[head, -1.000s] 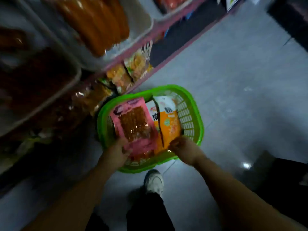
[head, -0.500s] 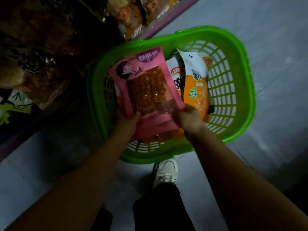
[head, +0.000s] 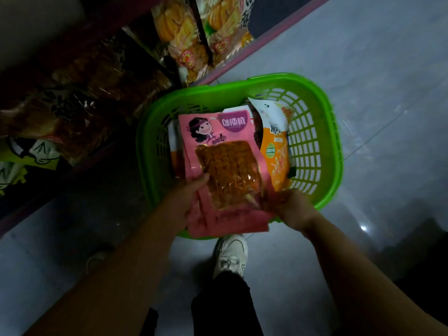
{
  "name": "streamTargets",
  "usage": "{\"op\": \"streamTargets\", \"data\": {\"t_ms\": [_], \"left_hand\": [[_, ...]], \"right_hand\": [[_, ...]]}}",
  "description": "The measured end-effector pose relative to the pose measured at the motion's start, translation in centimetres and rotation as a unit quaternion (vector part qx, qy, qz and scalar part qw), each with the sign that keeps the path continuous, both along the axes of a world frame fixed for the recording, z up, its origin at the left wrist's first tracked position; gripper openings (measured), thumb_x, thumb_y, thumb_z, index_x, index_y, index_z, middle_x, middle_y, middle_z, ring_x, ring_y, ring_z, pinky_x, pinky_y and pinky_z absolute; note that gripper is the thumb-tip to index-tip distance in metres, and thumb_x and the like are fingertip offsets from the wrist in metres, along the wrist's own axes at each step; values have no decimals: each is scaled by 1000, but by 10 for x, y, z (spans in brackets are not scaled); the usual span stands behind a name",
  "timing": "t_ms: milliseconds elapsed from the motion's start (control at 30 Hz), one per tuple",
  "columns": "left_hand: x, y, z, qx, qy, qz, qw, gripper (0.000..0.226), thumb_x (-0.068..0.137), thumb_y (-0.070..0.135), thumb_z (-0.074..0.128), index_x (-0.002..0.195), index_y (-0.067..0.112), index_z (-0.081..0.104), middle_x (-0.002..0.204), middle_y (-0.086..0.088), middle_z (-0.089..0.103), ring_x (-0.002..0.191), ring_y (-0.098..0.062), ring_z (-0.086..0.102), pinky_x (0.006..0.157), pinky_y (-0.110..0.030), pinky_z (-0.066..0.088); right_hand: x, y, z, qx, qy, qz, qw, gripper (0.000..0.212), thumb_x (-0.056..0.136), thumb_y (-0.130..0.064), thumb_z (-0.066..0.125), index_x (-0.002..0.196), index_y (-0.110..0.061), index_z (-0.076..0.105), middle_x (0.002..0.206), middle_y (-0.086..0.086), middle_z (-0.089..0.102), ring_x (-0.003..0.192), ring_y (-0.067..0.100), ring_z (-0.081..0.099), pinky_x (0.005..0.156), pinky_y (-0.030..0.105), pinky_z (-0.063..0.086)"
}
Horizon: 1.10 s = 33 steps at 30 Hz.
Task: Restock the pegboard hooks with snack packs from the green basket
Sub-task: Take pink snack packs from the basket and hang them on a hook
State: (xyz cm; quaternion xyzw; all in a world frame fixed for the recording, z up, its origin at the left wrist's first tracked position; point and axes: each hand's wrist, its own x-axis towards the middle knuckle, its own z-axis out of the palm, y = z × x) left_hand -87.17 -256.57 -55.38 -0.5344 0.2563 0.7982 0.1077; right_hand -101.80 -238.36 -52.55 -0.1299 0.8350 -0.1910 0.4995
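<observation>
Two bare hands, both on one stack of pink plastic snack packs point(head: 223, 170) with a clear window showing orange-red strips. Left hand point(head: 188, 202) gripping the stack's lower left edge, thumb laid over the front beside the window. Right hand point(head: 292, 207) gripping the lower right corner, fingers curled under and mostly hidden. At least two pink packs in the stack, judging by the offset edges at the bottom; exact count impossible to tell. Stack held face up, tilted, over the near half of one green slotted plastic basket point(head: 315, 141) set on the pale tiled floor point(head: 388, 69).

Inside the basket, just right of the pink stack: one white-and-orange snack bag point(head: 276, 146) leaning on the far right side, plus one white pack point(head: 236, 110) mostly hidden behind the pink top edge. More orange packaging glimpsed at the left under the stack, number unclear.

Left of the basket: one low shelf with a pink front rail point(head: 242, 59), holding two yellow-orange printed bags point(head: 194, 27) standing side by side, and several dark brown cellophane packs point(head: 72, 103) too dim to count.

One white sneaker point(head: 231, 255) below the basket, black trouser leg above it.
</observation>
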Motion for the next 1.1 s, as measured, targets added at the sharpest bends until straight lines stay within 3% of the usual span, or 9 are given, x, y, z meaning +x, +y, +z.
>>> {"op": "streamTargets", "data": {"t_ms": [133,267,400,667,733,800,900,1000,1100], "left_hand": [[17,-3,34,-121,-11,-8,993,10,85,8,60,83,16,64,70,-3,69,58,-16,66,60,-29,55],[43,2,115,-158,17,7,987,25,65,12,68,89,14,70,95,-13,72,90,-30,67,85,-43,53],[57,11,215,-182,19,-16,983,25,59,14,71,83,20,72,84,-5,75,79,-24,70,70,-35,58],[80,-12,434,-175,75,87,978,19,78,14,67,63,21,75,66,-7,68,53,-15,65,50,-27,54],[88,-25,488,-145,113,156,970,27,51,33,90,54,14,71,59,-9,63,45,-17,62,45,-27,52],[95,-38,543,-166,140,188,958,50,20,43,94,45,12,65,46,-4,58,37,-15,57,39,-22,49],[118,-56,610,-299,147,248,910,17,63,31,75,59,14,74,56,-2,69,47,-13,66,43,-22,51],[155,-73,661,-429,115,304,843,31,62,21,68,92,15,75,84,-7,75,79,-25,71,72,-40,57],[200,-83,700,-514,125,355,770,21,60,14,69,80,15,76,78,-5,75,74,-23,71,65,-36,57]], "right_hand": [[8,7,18,-84,-150,-141,975,24,79,4,70,102,6,67,86,9,70,65,3,62,63,21,48],[12,-12,68,-184,-221,-258,922,48,74,-31,73,117,-12,63,113,11,70,100,23,69,84,35,53],[22,-37,159,-260,-250,-303,882,42,73,-28,72,110,-8,68,107,16,72,99,30,69,84,43,56],[33,-54,386,-299,-193,-210,911,42,67,-31,80,95,-1,71,100,30,69,92,33,65,93,55,48],[41,-64,439,-322,-172,-162,917,58,63,-38,80,92,10,64,96,42,62,86,30,59,85,56,48],[54,-80,486,-348,-143,-120,919,56,62,-40,80,88,7,65,85,30,67,81,27,59,81,59,48],[79,-108,549,-386,-99,-55,915,37,67,-38,83,86,-8,72,78,6,72,71,21,65,70,40,52],[110,-140,599,-439,-81,13,895,24,68,-30,75,85,-14,75,85,8,76,78,18,71,73,29,55],[144,-174,644,-481,-97,78,868,18,65,-25,76,81,-19,75,83,5,77,75,13,71,65,21,55]]}}
